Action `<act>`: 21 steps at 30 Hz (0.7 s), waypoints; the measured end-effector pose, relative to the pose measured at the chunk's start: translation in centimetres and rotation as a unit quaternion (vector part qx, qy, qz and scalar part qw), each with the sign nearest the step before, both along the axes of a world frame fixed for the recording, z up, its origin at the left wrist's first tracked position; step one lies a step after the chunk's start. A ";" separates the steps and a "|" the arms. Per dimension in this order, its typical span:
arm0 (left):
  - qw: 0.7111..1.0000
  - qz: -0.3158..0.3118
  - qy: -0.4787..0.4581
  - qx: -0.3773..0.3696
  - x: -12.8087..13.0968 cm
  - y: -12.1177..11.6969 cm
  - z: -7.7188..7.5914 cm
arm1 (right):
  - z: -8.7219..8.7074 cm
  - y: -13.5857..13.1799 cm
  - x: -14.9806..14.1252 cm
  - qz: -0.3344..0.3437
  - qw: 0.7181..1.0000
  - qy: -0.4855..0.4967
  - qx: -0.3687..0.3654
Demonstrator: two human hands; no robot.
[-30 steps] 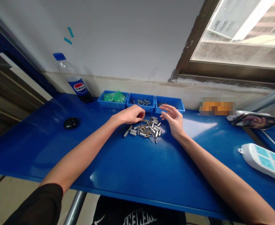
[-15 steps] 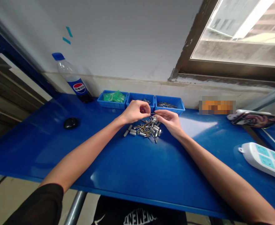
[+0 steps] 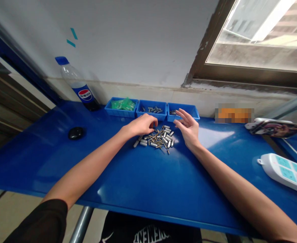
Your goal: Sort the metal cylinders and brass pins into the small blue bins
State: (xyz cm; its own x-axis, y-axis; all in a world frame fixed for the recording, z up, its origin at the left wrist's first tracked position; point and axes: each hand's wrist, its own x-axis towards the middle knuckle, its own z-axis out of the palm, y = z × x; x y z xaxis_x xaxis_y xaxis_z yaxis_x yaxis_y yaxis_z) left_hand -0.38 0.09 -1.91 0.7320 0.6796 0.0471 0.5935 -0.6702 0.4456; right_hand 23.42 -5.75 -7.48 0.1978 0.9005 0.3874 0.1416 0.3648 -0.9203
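Observation:
My left hand [image 3: 144, 124] is at the left back edge of a loose pile on the table, its fingers curled down and closed; what they hold, if anything, is hidden. The pile mixes thin brass-coloured screw-like pins [image 3: 154, 137] with short silver metal cylinders [image 3: 143, 142]. To the right of the pile, my right hand [image 3: 189, 128] is raised with fingers apart and nothing visible in them. Its fingertips overlap the front of the right blue bin [image 3: 194, 111], partly hiding the thin dark pins inside. Silver pieces [image 3: 155, 110] lie in the middle blue bin [image 3: 152, 116].
A left blue bin [image 3: 108, 107] holds green plastic packets [image 3: 123, 104]. A cola bottle [image 3: 84, 92] stands by the wall, with a black mouse [image 3: 76, 133] in front. At right are a propped phone [image 3: 280, 129] and a white power strip [image 3: 272, 165] on the blue table [image 3: 148, 182].
My hands were together over the pile, with a thin pin between the fingertips. They have parted: the left moved left and down, and the right moved right and opened.

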 end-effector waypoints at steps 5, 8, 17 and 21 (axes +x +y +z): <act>0.999 0.000 0.036 0.024 0.3 0.1 -0.6 | 0.2 -0.1 0.0 0.012 1.000 0.001 -0.005; 0.997 -0.016 0.057 0.045 0.3 0.2 -0.8 | 0.4 -0.2 -0.1 0.021 1.000 0.004 -0.011; 0.996 0.006 -0.086 -0.013 0.9 -0.9 0.8 | 0.6 -0.3 -0.3 0.048 0.998 0.018 -0.024; 0.988 0.028 -0.143 -0.042 1.1 -1.2 1.3 | 0.8 -0.4 -0.5 0.067 0.997 0.020 -0.031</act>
State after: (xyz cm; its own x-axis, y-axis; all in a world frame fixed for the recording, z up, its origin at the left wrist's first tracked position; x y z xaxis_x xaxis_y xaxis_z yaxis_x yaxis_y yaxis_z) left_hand 0.77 -1.14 -0.66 0.6586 0.7287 0.1877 0.4706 -0.5935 0.6530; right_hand 22.94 -6.16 -6.67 0.0879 0.9418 0.3244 0.0584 0.3202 -0.9455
